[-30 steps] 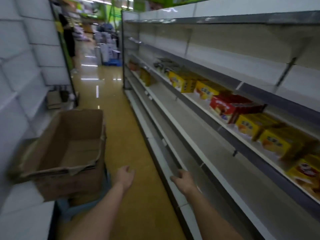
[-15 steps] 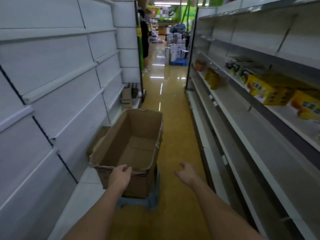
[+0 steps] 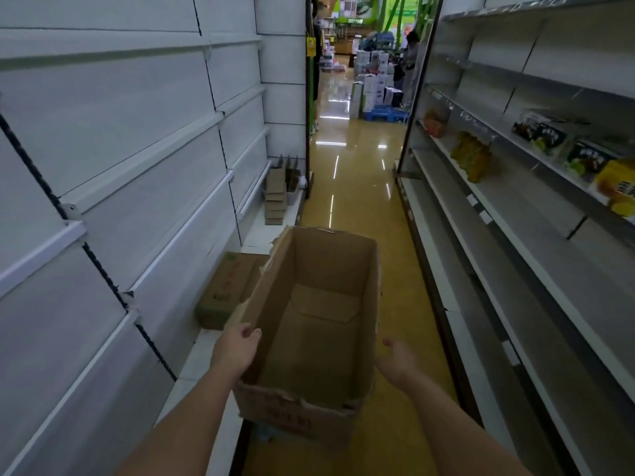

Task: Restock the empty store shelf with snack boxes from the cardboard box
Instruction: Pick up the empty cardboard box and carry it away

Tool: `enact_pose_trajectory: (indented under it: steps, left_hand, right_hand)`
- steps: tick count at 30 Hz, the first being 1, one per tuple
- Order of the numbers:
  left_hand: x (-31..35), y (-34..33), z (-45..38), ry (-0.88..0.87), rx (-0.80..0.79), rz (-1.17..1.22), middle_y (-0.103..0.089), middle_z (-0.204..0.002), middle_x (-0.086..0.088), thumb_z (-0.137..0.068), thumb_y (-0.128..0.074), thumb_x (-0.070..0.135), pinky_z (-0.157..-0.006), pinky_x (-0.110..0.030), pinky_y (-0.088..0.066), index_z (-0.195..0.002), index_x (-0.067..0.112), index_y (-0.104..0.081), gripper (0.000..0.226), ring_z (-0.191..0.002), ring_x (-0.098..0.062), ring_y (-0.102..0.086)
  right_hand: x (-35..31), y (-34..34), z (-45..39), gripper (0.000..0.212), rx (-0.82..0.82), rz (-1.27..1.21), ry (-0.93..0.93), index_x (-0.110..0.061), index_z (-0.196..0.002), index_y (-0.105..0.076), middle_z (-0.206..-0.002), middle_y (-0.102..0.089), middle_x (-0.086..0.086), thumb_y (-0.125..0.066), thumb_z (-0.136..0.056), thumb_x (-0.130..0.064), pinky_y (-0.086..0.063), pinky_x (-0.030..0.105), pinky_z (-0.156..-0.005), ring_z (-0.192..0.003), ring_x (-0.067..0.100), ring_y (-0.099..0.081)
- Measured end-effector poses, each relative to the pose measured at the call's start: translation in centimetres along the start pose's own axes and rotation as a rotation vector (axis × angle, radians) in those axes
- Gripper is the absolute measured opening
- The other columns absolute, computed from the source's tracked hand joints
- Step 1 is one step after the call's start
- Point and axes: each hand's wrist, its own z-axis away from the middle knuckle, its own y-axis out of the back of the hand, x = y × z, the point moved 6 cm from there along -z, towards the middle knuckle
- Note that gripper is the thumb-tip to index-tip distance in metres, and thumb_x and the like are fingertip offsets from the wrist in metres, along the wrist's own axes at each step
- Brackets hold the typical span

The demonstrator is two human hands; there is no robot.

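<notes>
An open brown cardboard box stands in the aisle in front of me, and its inside shows only bare cardboard. My left hand holds the rim of its left wall, thumb at the edge. My right hand hovers just off the right wall, palm toward the box, fingers loosely spread. The grey store shelf runs along the right, its lower tiers bare. A yellow snack box and dark packets sit on an upper tier at the far right.
A closed cardboard box lies on the white base at the left, under bare white wall panels. Small brown boxes are stacked further along. Yellow packs sit on a middle tier. White cartons on a blue pallet and people stand at the aisle's end.
My view swung left from the stocked shelf to the cardboard box. My left hand went to the box's left rim and took hold; my right hand came up beside the right wall.
</notes>
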Motion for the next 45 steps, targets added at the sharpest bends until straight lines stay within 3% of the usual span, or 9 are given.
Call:
enact_pose_trajectory:
  steps: [7,11,18,23,25,28,35,40,45]
  left_hand:
    - [0.5,2.0,-9.7,-0.135,-0.096,-0.273,-0.061,-0.127,-0.004,-0.096,-0.053,0.032,-0.093,-0.036,-0.05,-0.134,0.015,-0.052,0.042,-0.113,-0.024,-0.058]
    - [-0.4,1.6,-13.3,-0.2,-0.17,-0.466,-0.06,-0.127,-0.001,-0.092,-0.058,0.033,-0.088,-0.034,-0.051,-0.136,0.019,-0.048,0.047,-0.111,-0.019,-0.058]
    - [-3.0,-1.1,-19.6,-0.11,-0.167,-0.461,-0.048,-0.141,-0.008,-0.092,-0.056,0.038,-0.097,-0.042,-0.048,-0.148,0.018,-0.029,0.066,-0.123,-0.026,-0.052]
    - [-3.1,-3.6,-21.9,0.003,-0.26,-0.329,-0.06,-0.124,-0.013,-0.093,-0.057,0.03,-0.093,-0.044,-0.048,-0.14,0.011,-0.044,0.052,-0.11,-0.031,-0.057]
    - [-2.6,-4.7,-22.1,0.013,-0.302,-0.308,-0.062,-0.105,-0.009,-0.092,-0.058,0.018,-0.083,-0.038,-0.048,-0.126,0.011,-0.055,0.034,-0.095,-0.028,-0.058]
    - [-2.2,-6.1,-22.1,0.017,-0.316,-0.293,-0.059,-0.099,-0.01,-0.09,-0.058,0.011,-0.08,-0.036,-0.045,-0.121,0.011,-0.055,0.031,-0.092,-0.029,-0.056]
    - [-1.0,-7.5,-21.0,-0.074,-0.13,-0.451,-0.062,-0.089,-0.005,-0.09,-0.057,0.011,-0.064,-0.03,-0.048,-0.116,0.01,-0.06,0.026,-0.079,-0.021,-0.059]
    - [1.0,-9.6,-19.0,-0.046,-0.088,-0.49,-0.057,-0.09,-0.005,-0.09,-0.054,0.009,-0.065,-0.03,-0.045,-0.11,0.01,-0.059,0.021,-0.079,-0.019,-0.053]
    - [3.3,-11.9,-17.7,-0.054,-0.095,-0.496,-0.059,-0.095,-0.008,-0.09,-0.055,0.009,-0.063,-0.03,-0.042,-0.118,0.01,-0.056,0.028,-0.079,-0.018,-0.049]
  right_hand:
    - [-1.5,-1.8,-5.4,0.035,0.049,0.093,-0.137,-0.015,-0.13,-0.047,-0.12,-0.058,0.007,-0.051,-0.096,-0.023,-0.048,0.029,-0.084,-0.098,0.016,-0.056]
    - [-0.7,-2.4,-7.8,0.039,0.054,0.189,-0.194,-0.015,-0.132,-0.044,-0.122,-0.058,0.006,-0.051,-0.095,-0.026,-0.048,0.027,-0.085,-0.103,0.016,-0.057]
    - [0.0,-3.8,-12.3,0.067,0.024,0.335,-0.232,-0.014,-0.149,-0.01,-0.138,-0.049,0.009,-0.049,-0.096,-0.027,-0.044,0.034,-0.102,-0.122,0.02,-0.052]
    - [1.4,-4.9,-14.8,0.077,0.079,0.373,-0.263,-0.01,-0.15,0.007,-0.132,-0.055,0.01,-0.044,-0.096,-0.031,-0.046,0.039,-0.101,-0.114,0.021,-0.059]
    - [1.7,-4.9,-15.5,0.074,0.14,0.366,-0.255,-0.012,-0.15,0.005,-0.125,-0.059,0.007,-0.043,-0.096,-0.028,-0.048,0.037,-0.097,-0.107,0.018,-0.061]
    - [1.7,-5.1,-16.1,0.065,0.198,0.258,-0.248,-0.015,-0.148,-0.011,-0.115,-0.06,0.001,-0.047,-0.095,-0.022,-0.051,0.028,-0.087,-0.097,0.013,-0.062]
    - [1.0,-5.3,-16.6,0.035,0.273,0.224,-0.246,-0.019,-0.133,-0.039,-0.082,-0.053,-0.009,-0.044,-0.098,-0.02,-0.046,0.017,-0.062,-0.072,0.004,-0.057]
    - [0.2,-4.3,-16.6,0.039,0.279,0.309,-0.225,-0.019,-0.134,-0.037,-0.094,-0.059,-0.003,-0.046,-0.096,-0.014,-0.054,0.021,-0.071,-0.082,0.009,-0.061]
    - [2.0,-1.3,-15.9,0.045,0.32,0.321,-0.236,-0.016,-0.138,-0.033,-0.096,-0.061,0.0,-0.048,-0.095,-0.011,-0.054,0.024,-0.074,-0.084,0.012,-0.062]
